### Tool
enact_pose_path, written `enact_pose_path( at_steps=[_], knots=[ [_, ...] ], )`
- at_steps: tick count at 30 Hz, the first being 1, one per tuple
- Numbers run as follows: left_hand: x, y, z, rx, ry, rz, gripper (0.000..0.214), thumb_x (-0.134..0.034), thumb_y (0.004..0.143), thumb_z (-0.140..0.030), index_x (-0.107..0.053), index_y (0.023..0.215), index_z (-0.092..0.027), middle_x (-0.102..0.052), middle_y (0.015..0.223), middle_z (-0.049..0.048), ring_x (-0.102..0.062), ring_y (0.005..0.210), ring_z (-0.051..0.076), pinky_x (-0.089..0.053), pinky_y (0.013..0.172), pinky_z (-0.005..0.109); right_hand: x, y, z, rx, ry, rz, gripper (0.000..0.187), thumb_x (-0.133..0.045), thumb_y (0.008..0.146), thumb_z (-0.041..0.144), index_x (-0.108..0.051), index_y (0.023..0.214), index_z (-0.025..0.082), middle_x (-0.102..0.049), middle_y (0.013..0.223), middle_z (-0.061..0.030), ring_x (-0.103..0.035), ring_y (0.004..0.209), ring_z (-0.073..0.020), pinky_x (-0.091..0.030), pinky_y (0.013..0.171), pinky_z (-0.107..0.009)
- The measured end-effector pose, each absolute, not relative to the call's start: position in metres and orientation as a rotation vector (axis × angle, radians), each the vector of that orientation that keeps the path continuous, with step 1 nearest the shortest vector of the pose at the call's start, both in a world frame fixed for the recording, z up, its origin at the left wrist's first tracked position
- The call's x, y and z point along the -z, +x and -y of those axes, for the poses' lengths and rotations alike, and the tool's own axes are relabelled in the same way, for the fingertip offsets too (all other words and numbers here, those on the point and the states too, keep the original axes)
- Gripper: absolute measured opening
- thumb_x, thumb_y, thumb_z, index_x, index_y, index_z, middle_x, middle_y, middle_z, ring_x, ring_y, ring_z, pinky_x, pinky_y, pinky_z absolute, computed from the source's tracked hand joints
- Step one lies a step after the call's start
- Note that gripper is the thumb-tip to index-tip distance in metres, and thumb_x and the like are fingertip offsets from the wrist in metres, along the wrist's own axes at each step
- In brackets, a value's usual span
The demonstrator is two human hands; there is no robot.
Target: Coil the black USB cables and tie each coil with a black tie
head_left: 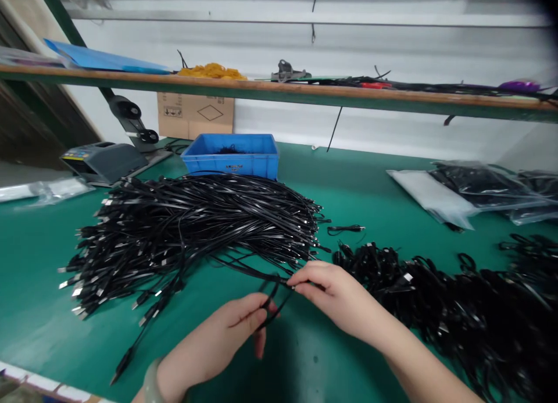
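A large bundle of flat black USB cables (187, 234) lies fanned out on the green work mat (70, 333), its metal plugs pointing left and right. My right hand (335, 292) pinches a black cable (272, 277) that runs out of this bundle. My left hand (218, 333) holds a loop of the same cable between its fingers, close to the bundle's near edge. To the right of my right hand lies a heap of coiled black cables (436, 298).
A blue plastic bin (231, 156) stands behind the bundle. Clear bags of black cables (483, 185) lie at the right. A grey tape dispenser (102, 161) sits at the left. Above, a wooden shelf (279, 86) holds assorted items, with a cardboard box (196, 115) beneath it.
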State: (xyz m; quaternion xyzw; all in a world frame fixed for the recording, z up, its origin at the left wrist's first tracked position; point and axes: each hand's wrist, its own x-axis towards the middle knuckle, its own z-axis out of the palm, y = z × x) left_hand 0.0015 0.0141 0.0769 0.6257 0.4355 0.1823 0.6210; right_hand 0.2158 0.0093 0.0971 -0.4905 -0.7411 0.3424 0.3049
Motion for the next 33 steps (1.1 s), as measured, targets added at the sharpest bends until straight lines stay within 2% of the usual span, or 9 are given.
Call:
enact_pose_path(
  at_steps=[6,10,15,19,23,26,28,30,33],
  knots=[
    [-0.063,-0.002,-0.010,-0.516,0.924,-0.484,0.030,-0.061,0.074,-0.047,-0.060,0.083,-0.018,-0.030,0.039,-0.0121,-0.025,0.036,0.005,-0.044,0.057,0.028,-0.073,0.219,-0.018,-1.870,-1.172,1.502,0.020,-0.053,0.082,0.026,-0.068,0.094,0.018,-0.053,0.059,0.0039,-0.041,0.047,-0.0053,-0.033,0.044,-0.016],
    [-0.057,0.000,-0.017,-0.694,0.836,-0.658,0.024,-0.058,0.079,-0.039,-0.057,0.070,-0.016,-0.038,0.047,-0.0076,-0.036,0.045,0.007,-0.047,0.062,0.029,-0.063,0.215,-0.011,-2.186,-0.901,1.122,0.020,-0.064,0.075,0.033,-0.070,0.081,0.015,-0.055,0.065,0.0010,-0.048,0.054,-0.0055,-0.041,0.052,-0.016],
    [-0.046,0.013,-0.014,-0.720,0.709,-0.816,0.024,-0.057,0.080,-0.037,-0.059,0.071,-0.015,-0.043,0.061,-0.0037,-0.045,0.058,0.010,-0.046,0.066,0.029,-0.060,0.211,-0.019,-1.944,-0.716,0.952,0.023,-0.080,0.055,0.028,-0.071,0.075,0.019,-0.061,0.109,-0.0054,-0.057,0.091,-0.0146,-0.044,0.080,-0.025],
    [-0.034,0.038,0.000,-0.560,0.585,-0.704,0.034,-0.064,0.073,-0.043,-0.063,0.086,-0.012,-0.039,0.056,-0.0058,-0.040,0.051,0.008,-0.043,0.056,0.026,-0.046,0.199,-0.026,-1.748,-0.791,0.873,0.022,-0.083,0.049,0.026,-0.069,0.065,0.021,-0.068,0.082,-0.0018,-0.060,0.079,-0.0143,-0.044,0.076,-0.027],
    [-0.028,0.053,0.005,-0.557,0.581,-0.725,0.031,-0.071,0.066,-0.041,-0.060,0.071,-0.012,-0.047,0.058,-0.0028,-0.044,0.053,0.008,-0.040,0.054,0.022,-0.045,0.207,-0.038,-1.461,-1.101,1.355,0.018,-0.075,0.061,0.034,-0.068,0.071,0.021,-0.069,0.081,-0.0010,-0.062,0.079,-0.0164,-0.046,0.074,-0.028],
    [-0.024,0.049,0.004,-0.627,0.602,-0.817,0.031,-0.069,0.068,-0.042,-0.054,0.066,-0.014,-0.057,0.071,0.0027,-0.053,0.068,0.013,-0.044,0.063,0.025,-0.059,0.250,-0.065,-0.907,-1.752,2.075,0.017,-0.063,0.074,0.035,-0.066,0.089,0.027,-0.068,0.091,0.0031,-0.062,0.084,-0.0138,-0.046,0.075,-0.023],
    [-0.021,0.043,0.003,-0.644,0.587,-0.836,0.033,-0.065,0.070,-0.045,-0.050,0.067,-0.016,-0.061,0.074,0.0044,-0.057,0.074,0.017,-0.046,0.068,0.029,-0.067,0.291,-0.091,-0.678,-2.057,2.079,0.013,-0.059,0.079,0.028,-0.066,0.087,0.021,-0.068,0.090,-0.0044,-0.062,0.085,-0.0188,-0.045,0.075,-0.028],
    [-0.018,0.039,0.004,-0.634,0.557,-0.851,0.034,-0.062,0.071,-0.047,-0.046,0.068,-0.018,-0.061,0.069,0.0023,-0.059,0.067,0.017,-0.047,0.066,0.032,-0.067,0.330,-0.115,-0.529,-2.302,2.047,0.015,-0.056,0.082,0.025,-0.066,0.082,0.014,-0.066,0.089,-0.0122,-0.061,0.088,-0.0235,-0.044,0.076,-0.033],
    [-0.018,0.038,0.005,-0.616,0.554,-0.892,0.035,-0.060,0.071,-0.050,-0.045,0.071,-0.018,-0.052,0.057,-0.0045,-0.050,0.047,0.010,-0.047,0.053,0.028,-0.054,0.368,-0.137,-0.449,-2.532,2.078,0.020,-0.054,0.086,0.029,-0.060,0.097,0.013,-0.061,0.100,-0.0091,-0.059,0.090,-0.0199,-0.047,0.078,-0.036]
  ],
)
